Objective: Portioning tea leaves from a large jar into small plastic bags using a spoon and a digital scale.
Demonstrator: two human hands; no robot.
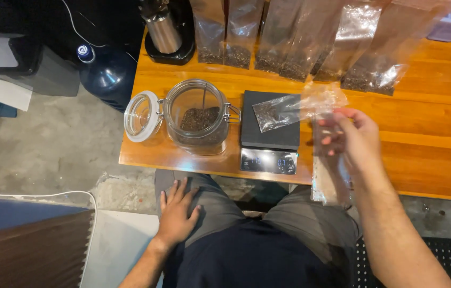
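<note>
Right hand [354,137] raised over the near edge of the wooden counter [428,144], grip closed on an empty clear plastic bag [328,176], thumb and fingertips pinching its top; bag hanging down past the counter edge toward the lap. Just left of that hand, lying flat on a black digital scale [268,136], 1 small clear pouch [284,111] with dark granules gathered at its left end, its right end reaching toward the fingers; touching or not, cannot tell. Lit display along the front of the scale.

Left hand [176,213] resting flat on the left thigh, below the counter, fingers spread, grip open and holding nothing.

Left of the scale and just beside it, a round glass jar [198,114] with a wire clasp, partly filled with the same dark granules; hinged lid [141,116] with a white seal swung open to the left, lying near the counter's corner.

Along the back of the counter, a row of about 6 clear bags [289,42] standing upright, each with dark granules settled at the bottom. Left of the row, a steel-bodied appliance on a black base [168,32].

On the concrete floor left of the counter, a large blue water bottle [105,72].
</note>
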